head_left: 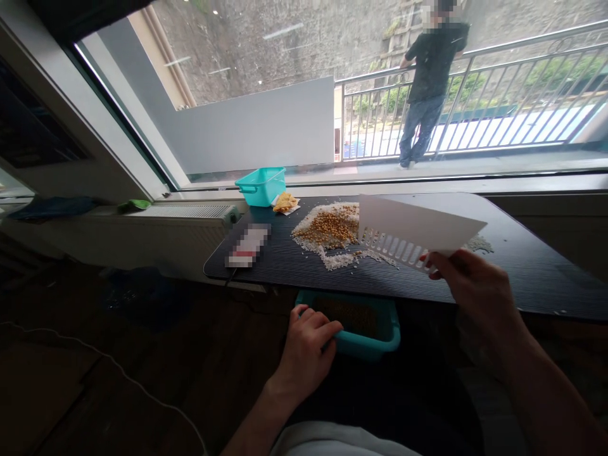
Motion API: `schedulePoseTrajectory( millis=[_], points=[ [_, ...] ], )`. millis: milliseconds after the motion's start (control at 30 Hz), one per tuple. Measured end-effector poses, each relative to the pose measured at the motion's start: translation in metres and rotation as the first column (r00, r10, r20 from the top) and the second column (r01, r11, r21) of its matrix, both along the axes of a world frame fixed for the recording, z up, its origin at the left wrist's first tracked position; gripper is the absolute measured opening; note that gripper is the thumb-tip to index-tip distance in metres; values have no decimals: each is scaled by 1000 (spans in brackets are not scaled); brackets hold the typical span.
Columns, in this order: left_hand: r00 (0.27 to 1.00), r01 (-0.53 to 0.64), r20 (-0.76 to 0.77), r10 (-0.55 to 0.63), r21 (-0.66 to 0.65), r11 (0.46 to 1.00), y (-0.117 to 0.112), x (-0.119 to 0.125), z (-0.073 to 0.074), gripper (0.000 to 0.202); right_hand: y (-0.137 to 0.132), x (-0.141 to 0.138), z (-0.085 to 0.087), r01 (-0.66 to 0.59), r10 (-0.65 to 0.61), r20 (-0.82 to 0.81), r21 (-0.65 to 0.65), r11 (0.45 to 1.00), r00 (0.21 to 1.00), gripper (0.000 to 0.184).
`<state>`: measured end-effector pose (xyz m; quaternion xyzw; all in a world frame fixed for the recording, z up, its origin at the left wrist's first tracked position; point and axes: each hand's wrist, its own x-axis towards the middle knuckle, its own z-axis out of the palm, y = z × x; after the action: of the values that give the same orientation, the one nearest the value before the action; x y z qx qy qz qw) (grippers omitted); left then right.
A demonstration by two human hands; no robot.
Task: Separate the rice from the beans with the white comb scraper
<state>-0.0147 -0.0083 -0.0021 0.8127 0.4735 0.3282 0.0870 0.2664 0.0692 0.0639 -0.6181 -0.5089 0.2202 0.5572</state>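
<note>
1. Clock directions are read from the mixed pile (331, 229), near the middle of the view, with twelve toward the window. It is a heap of golden, bean-like rounds on and among white grains, and it lies on a dark, wood-grained tabletop (266, 269).
2. At three o'clock, the person's right hand (468, 275) pinches the near edge of a white slotted sheet (418, 221) between thumb and fingers. The sheet is held tilted, its row of slots along the lower edge, its far end overlapping the pile's right side in view. Whether it touches the grains, I cannot tell.
3. At six o'clock, below the table's near edge, is a teal tub (390, 345) with brownish, grainy contents in shadow.
4. The left hand (308, 332), also at six o'clock, is closed around the tub's near-left rim, fingers curled over it.
5. At ten o'clock, a teal basket (261, 188) stands near the window, a crumpled yellow item (285, 202) just beside it.
6. At nine o'clock lies a blurred-out, flat object (248, 246).
7. Further out at three o'clock, behind the sheet, is a small patch of white grains (481, 244).
8. At one o'clock, beyond the glass, a person in dark clothes (430, 76) stands at a metal railing (475, 53).
</note>
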Motion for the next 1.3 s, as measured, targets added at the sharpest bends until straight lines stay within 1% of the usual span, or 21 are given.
schedulePoseTrajectory(
  millis=[167, 333, 500, 633, 833, 1067, 1167, 1300],
  points=[
    [1000, -12, 0, 12, -30, 999, 1, 3, -1, 28, 21, 1, 2, -41, 40, -28, -30, 999, 999, 27],
    [1000, -21, 11, 21, -39, 999, -1, 2, 0, 28, 26, -3, 0, -89, 87, -51, -31, 996, 995, 32],
    [1000, -22, 21, 22, -26, 999, -1, 2, -1, 28, 23, -1, -1, -172, 171, -59, -8, 985, 984, 31],
    [1000, -15, 22, 15, -17, 1000, -1, 1, -1, 26, 17, 1, -3, -198, 198, -52, 9, 980, 979, 33],
    [1000, -1, 18, 1, -11, 1000, -1, 1, -1, 27, 9, 2, -1, -192, 192, -48, 7, 981, 980, 34],
    [1000, -7, 15, 7, -8, 1000, -1, 1, -1, 26, 12, 0, -2, -197, 196, -65, -6, 980, 978, 39],
    [1000, -14, 14, 14, -21, 1000, -1, 1, 0, 26, 8, 1, -5, -203, 202, -67, -4, 979, 977, 37],
    [1000, -10, 20, 11, -13, 1000, -2, 1, 0, 27, -3, 2, -5, -192, 191, -79, 2, 981, 978, 29]
  ],
)
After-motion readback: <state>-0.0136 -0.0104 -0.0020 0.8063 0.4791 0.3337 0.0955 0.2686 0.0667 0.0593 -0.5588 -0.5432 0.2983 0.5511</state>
